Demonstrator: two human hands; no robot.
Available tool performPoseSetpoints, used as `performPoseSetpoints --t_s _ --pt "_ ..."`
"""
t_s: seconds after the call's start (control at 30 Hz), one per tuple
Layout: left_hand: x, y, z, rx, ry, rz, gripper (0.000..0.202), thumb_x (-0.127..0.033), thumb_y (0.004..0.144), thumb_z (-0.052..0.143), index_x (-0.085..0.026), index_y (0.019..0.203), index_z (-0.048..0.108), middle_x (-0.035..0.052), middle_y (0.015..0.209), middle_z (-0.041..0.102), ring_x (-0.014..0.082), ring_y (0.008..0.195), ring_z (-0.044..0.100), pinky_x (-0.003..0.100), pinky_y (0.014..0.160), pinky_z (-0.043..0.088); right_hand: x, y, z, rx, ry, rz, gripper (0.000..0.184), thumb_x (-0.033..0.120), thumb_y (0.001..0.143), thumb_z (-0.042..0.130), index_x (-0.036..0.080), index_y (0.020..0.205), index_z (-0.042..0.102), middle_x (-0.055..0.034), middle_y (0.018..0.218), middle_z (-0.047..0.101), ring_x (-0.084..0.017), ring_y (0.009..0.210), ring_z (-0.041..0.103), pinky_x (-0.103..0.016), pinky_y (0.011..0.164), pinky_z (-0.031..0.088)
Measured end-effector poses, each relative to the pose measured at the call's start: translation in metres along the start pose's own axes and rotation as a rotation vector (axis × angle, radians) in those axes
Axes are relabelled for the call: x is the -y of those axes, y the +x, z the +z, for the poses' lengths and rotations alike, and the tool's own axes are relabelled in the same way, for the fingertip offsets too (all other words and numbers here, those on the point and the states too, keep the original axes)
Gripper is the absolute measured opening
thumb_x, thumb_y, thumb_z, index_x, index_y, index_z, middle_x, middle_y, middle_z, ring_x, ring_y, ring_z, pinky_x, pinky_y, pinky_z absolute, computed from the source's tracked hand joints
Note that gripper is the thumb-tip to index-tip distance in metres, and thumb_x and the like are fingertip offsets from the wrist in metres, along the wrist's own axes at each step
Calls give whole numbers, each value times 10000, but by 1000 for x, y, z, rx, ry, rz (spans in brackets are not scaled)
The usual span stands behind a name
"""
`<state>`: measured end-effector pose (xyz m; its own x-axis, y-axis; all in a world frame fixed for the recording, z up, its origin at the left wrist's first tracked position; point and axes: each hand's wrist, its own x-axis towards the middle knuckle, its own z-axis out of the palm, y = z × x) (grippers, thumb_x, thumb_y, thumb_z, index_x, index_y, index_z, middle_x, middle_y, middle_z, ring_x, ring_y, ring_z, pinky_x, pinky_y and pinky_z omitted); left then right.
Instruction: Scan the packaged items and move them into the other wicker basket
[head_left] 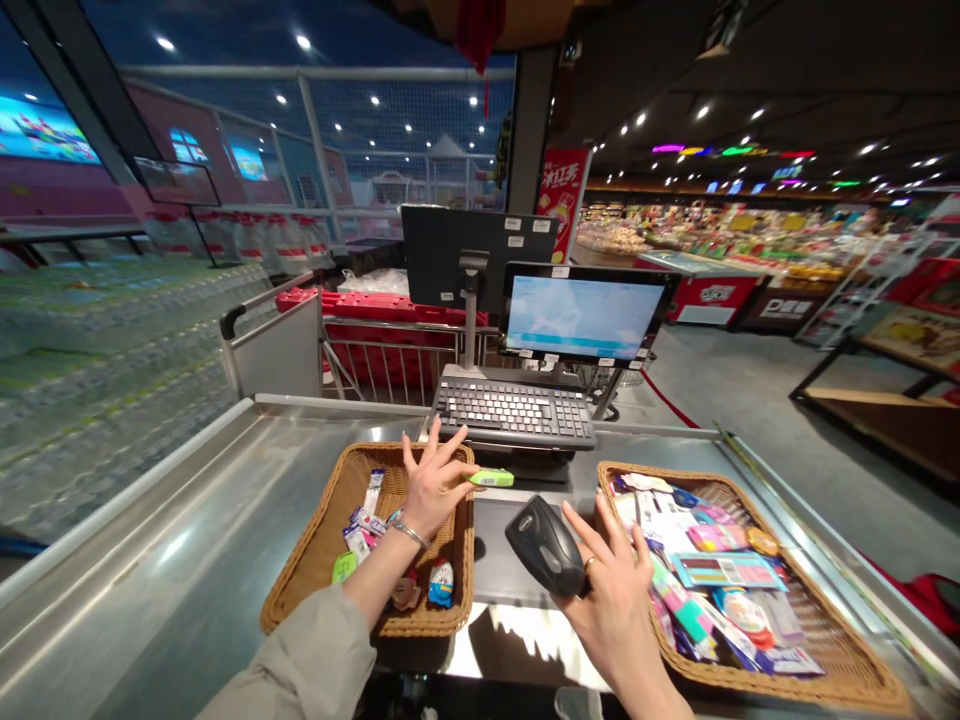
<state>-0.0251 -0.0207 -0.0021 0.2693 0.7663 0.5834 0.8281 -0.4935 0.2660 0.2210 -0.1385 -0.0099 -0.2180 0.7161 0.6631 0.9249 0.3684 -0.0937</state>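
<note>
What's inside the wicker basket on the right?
The wicker basket holds a heap of flat retail packets in bright wrappers, a teal card on top. The basket floor and lower packets are hidden under that layer.

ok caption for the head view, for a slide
Left hand over a brown wicker basket, right hand beside a black handheld barcode scanner, at a steel checkout counter

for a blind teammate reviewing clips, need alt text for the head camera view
At a supermarket checkout, the person's open left hand hovers over a wicker basket of small packaged goods, next to a small green packet. The open right hand is beside a black handheld barcode scanner and a second, fuller wicker basket. A keyboard and monitor stand beyond.
</note>
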Motion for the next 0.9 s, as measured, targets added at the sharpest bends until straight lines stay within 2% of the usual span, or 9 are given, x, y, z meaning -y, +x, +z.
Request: performPoseSetpoints --t_s 0.17,0.47,0.67,0.9 --pt "-6 4 -1 -16 -37 7 77 -334 826 671 -301 816 740 -2 1410 528 319 1452 238 697 1131 -62 -3 -2 -2 2 -13 11 206 287 807 595 237 1001 646 -43 1311 612 -337 1415 295 -623 1095 189" --pt "-5 5 0 -21 -34 8 67 -308 824 677 -313 827 744 -19 1407 528 314 1463 203 688 1137 -69 -2 -3 -5 33 -33 6 218 288 806 594 234 1009 652 -54 1334 594 -345 1431 260 -637 1099 167" --pt "-5 5 -1 -65 -62 32 76 -281 827 674 -308 816 743 -9 1390 545 312 1452 238 693 1131 -67 0 -1 -6 11 -28 21 223 288 821 577 226 1021 655 -68 1301 618 -336 1419 293 -627 1102 179" --pt "-4 4 -3 -121 -84 88 44 -271 781 720 -298 812 734 17 1375 563 334 1447 242 725 1111 -51 -3 -2 -4 -21 -25 3 227 284 807 590 221 1019 645 -41 1302 618 -358 1390 330 -634 1084 198"
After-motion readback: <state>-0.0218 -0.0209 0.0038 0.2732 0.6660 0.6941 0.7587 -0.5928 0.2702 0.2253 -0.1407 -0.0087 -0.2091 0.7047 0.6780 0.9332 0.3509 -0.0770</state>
